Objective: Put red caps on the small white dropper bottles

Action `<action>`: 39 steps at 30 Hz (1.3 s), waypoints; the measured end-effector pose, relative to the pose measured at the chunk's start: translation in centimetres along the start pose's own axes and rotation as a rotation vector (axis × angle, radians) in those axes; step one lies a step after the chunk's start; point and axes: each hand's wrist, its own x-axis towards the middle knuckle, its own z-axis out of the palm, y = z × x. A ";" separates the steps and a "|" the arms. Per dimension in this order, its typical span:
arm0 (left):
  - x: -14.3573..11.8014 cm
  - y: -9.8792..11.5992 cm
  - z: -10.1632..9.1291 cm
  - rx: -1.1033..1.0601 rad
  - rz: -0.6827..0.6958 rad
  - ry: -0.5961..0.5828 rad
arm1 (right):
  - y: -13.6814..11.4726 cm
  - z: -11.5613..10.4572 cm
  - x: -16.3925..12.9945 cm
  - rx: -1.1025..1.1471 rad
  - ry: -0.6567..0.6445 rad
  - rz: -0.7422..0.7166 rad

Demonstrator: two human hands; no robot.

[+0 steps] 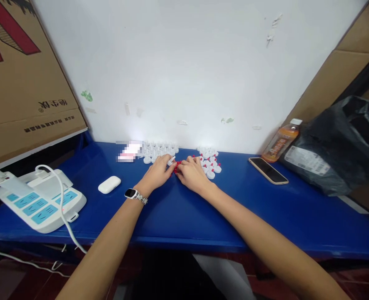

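My left hand (155,174), with a watch on its wrist, is closed round a white plastic cap (171,160) held between thumb and fingers. Beside it, my right hand (191,174) reaches into a small pile of red pieces (177,166), its fingertips drawn together. What those fingertips hold is hidden. Behind my left hand lie several plain white caps (159,148) in a cluster. Right of my right hand is a second group of white caps (210,175), many with a red tip on them.
On the blue table (184,216) are a white earbud case (109,184) and a power strip (43,206) with cables at left. A phone (268,171), a drink bottle (281,141) and a black plastic bag (337,146) stand at right. A white wall (184,75) closes the back.
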 end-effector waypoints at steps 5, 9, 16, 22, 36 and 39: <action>0.0 0.2 -0.2 -0.019 -0.005 -0.010 | 0.2 0.1 -0.1 0.020 0.013 0.016; 0.0 0.2 -0.2 -0.027 -0.003 -0.010 | 0.3 0.3 0.0 0.043 0.023 0.017; 0.0 -0.1 0.0 -0.013 0.000 -0.006 | 0.5 0.4 0.1 0.094 0.028 0.007; 0.2 -0.2 -0.1 -0.028 0.004 0.000 | 0.7 0.4 -0.1 0.271 0.160 0.075; -0.2 2.5 0.4 -0.008 0.105 -0.060 | 1.2 0.6 1.2 1.454 0.404 0.480; -0.3 2.6 0.5 -0.006 0.103 -0.065 | 0.6 0.6 1.1 1.494 0.428 0.479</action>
